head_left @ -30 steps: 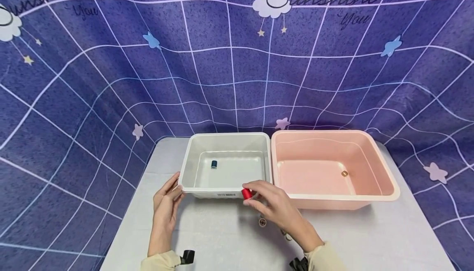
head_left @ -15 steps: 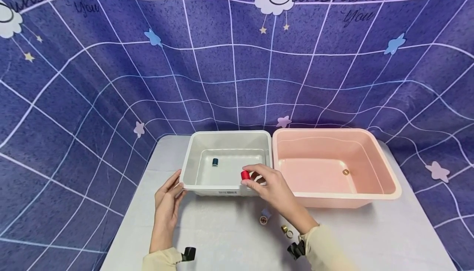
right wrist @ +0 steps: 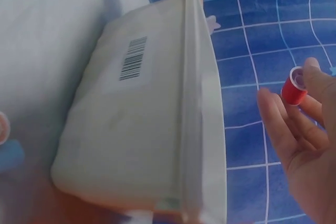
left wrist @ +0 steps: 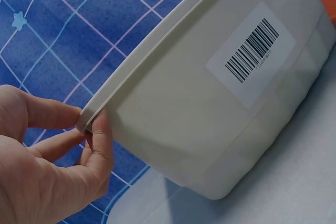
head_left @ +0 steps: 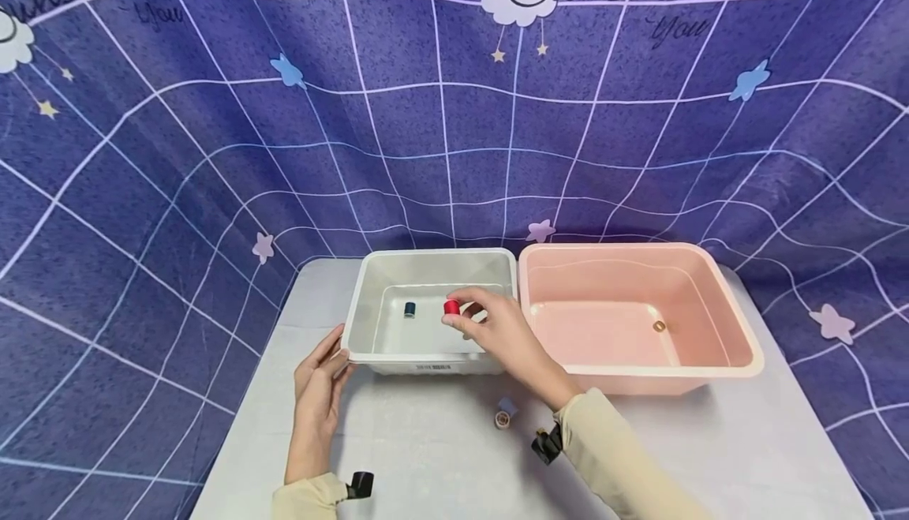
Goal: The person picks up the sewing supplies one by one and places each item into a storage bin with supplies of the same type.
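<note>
My right hand [head_left: 493, 321] pinches a red thread spool [head_left: 451, 308] between thumb and fingertips, above the inside of the light grey bin [head_left: 426, 359]. In the right wrist view the red spool [right wrist: 294, 88] shows its white end, with the thumb against it. At the bin's front left corner, my left hand [head_left: 319, 386] grips the rim. Seen from the left wrist, the thumb and fingers of that hand [left wrist: 58, 150] close on the lip of the bin [left wrist: 157, 98]. A dark teal thread spool [head_left: 409, 310] stands on the bin's floor.
A pink bin [head_left: 642, 372] stands right against the grey one, with a small gold ring [head_left: 659, 327] inside. A pale blue spool [head_left: 507, 406] lies on the table in front of the bins. Behind them hangs a blue patterned curtain [head_left: 398, 125].
My right hand has carried the red spool from in front of the grey bin, over its front rim, to above its floor, moving forward and left. The left hand keeps its hold.
</note>
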Tool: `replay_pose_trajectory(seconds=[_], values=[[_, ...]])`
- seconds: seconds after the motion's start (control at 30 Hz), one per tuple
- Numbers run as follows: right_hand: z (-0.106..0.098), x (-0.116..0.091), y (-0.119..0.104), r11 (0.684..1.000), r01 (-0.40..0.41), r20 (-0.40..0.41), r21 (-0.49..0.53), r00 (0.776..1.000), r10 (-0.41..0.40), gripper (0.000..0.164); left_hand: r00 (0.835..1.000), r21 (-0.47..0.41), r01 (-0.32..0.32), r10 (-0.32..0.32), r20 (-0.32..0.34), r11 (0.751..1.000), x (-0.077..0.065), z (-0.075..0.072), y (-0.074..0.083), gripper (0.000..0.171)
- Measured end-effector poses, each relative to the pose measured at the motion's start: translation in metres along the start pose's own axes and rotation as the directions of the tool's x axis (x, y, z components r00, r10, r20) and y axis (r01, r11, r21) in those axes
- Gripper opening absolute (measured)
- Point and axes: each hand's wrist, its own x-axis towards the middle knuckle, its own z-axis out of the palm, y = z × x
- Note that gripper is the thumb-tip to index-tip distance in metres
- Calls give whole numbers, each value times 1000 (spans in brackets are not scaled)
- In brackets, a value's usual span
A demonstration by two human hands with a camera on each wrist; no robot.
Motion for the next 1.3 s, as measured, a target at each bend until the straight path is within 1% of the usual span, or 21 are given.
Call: replay_pose_trajectory(seconds=[0.1,0.27,0.37,0.47,0.57,0.73,0.97,1.1,1.3], values=[[3,11,-2,1000,-4,8,7,1000,4,33,1000,0,-1,1,3,1000,0,-1,0,54],[5,26,-4,1000,-17,21,10,1000,17,26,1000,-8,-3,3,6,1000,2,-1,0,54],[6,34,-3,998,-39,27,45,999,38,22,1000,-7,-1,1,6,1000,2,-2,0,55],[8,40,-2,993,-65,36,102,997,62,21,1000,-9,0,1,13,1000,2,-2,1,55],[9,46,-2,988,-83,45,133,996,77,21,1000,-10,0,0,18,1000,2,-3,1,56],[10,55,-1,991,-97,68,92,994,91,20,1000,-14,-6,6,14,1000,2,-2,1,55],[10,66,1,994,-100,119,42,988,94,23,1000,-16,-10,10,26,1000,2,-2,-2,55],[12,75,4,995,-88,157,41,984,81,25,1000,-12,-9,10,21,1000,3,-3,-2,55],[12,89,3,996,-91,201,23,976,85,27,1000,-8,-8,8,24,1000,3,-4,-2,55]])
